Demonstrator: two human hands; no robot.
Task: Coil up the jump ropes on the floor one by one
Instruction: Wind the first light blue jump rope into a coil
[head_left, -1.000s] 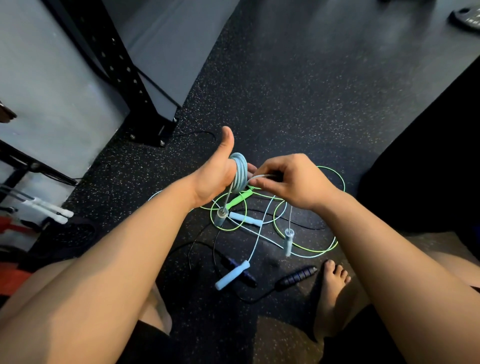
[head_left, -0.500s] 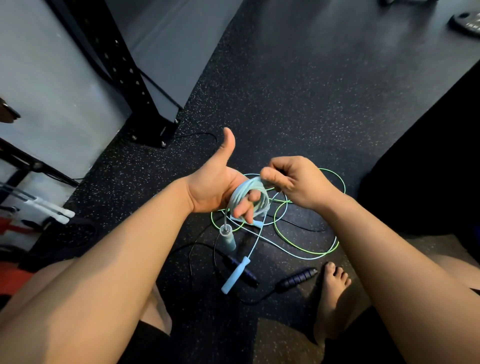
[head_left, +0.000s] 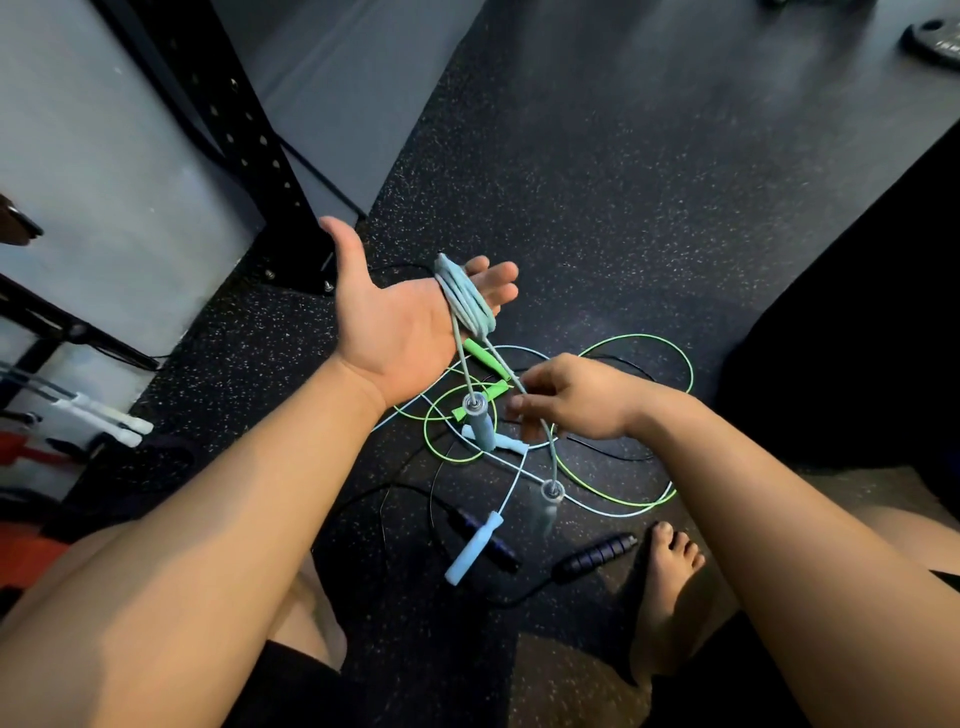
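A grey-blue jump rope is wound in a tight coil (head_left: 467, 301) around the fingers of my left hand (head_left: 395, 317), which is held palm up with fingers spread. Two strands hang from the coil; their grey-blue handles dangle, one (head_left: 480, 423) below the palm, the other (head_left: 548, 506) lower. My right hand (head_left: 569, 397) pinches the strand that leads to the lower handle. On the floor beneath lie a neon green rope (head_left: 644, 499), a pale blue rope with its handle (head_left: 475, 545), and a black rope with a dark handle (head_left: 597, 553).
The black speckled rubber floor (head_left: 597, 182) stretches ahead. A black perforated rack upright (head_left: 244, 140) stands at the left by a grey wall. White-handled gear (head_left: 104, 421) lies at the far left. My bare right foot (head_left: 670, 577) rests beside the ropes. A weight plate (head_left: 935, 41) sits far right.
My left hand has turned palm up and spread its fingers, with the coil still around them. My right hand has dropped lower and now pinches one hanging strand; both handles swing free.
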